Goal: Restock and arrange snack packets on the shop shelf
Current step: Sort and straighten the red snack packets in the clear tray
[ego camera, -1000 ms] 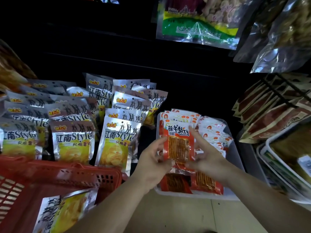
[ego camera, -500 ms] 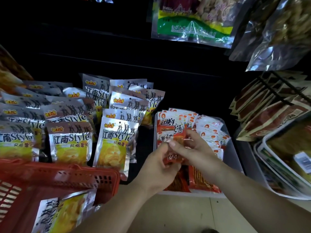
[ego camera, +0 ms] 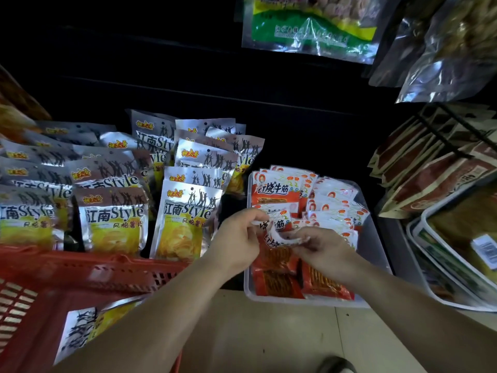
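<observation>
A clear plastic tray (ego camera: 375,267) on the low shelf holds several small red-and-white snack packets (ego camera: 330,211). My left hand (ego camera: 236,238) and my right hand (ego camera: 322,249) meet over the tray's front half. Both pinch the white top edges of red-and-white packets (ego camera: 277,230) there, which are bent and tilted. More red packets (ego camera: 279,284) lie flat at the tray's front, partly hidden by my hands. Left of the tray stand rows of silver-and-yellow chip bags (ego camera: 185,219).
A red shopping basket (ego camera: 88,275) at the lower left holds a chip bag (ego camera: 88,327). Brown packets (ego camera: 433,173) and white trays (ego camera: 457,254) fill the right shelf. Clear bags (ego camera: 309,25) hang above. Beige floor (ego camera: 282,340) lies below.
A second ago both hands held one packet upright above the tray. They have since lowered into the tray, and the packets in my fingers are now crumpled and tilted.
</observation>
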A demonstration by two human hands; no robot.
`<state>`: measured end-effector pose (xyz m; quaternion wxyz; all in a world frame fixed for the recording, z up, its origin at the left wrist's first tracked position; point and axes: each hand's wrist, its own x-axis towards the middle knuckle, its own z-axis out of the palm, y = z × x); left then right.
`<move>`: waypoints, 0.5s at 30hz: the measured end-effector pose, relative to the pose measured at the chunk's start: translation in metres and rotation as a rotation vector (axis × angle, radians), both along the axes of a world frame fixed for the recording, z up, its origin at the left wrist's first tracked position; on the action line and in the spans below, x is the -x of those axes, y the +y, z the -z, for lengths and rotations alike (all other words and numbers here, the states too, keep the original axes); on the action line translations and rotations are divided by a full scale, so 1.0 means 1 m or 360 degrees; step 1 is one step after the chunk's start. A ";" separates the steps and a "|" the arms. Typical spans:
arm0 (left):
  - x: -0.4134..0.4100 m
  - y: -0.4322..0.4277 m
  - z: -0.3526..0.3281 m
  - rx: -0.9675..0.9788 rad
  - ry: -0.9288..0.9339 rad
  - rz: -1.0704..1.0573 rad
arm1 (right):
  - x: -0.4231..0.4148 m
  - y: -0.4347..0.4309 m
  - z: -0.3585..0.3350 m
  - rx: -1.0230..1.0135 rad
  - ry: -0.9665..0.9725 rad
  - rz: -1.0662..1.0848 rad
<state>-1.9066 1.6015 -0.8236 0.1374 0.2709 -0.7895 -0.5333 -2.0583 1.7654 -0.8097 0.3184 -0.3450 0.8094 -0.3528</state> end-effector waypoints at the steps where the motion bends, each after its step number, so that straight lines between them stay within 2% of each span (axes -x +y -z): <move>1: 0.001 -0.003 -0.002 -0.0007 -0.0008 -0.0002 | -0.001 0.001 0.004 -0.0030 -0.0009 -0.0066; 6: 0.005 -0.009 -0.004 0.0017 0.0025 -0.0022 | 0.010 0.008 0.004 -0.0725 -0.0063 -0.0537; 10: 0.002 -0.010 0.000 0.0119 0.0024 0.0013 | 0.010 0.000 -0.016 -0.0694 -0.0152 -0.0459; 15: 0.003 -0.009 0.002 0.0504 -0.0068 0.0090 | -0.018 -0.012 -0.013 -0.0961 -0.0331 -0.0617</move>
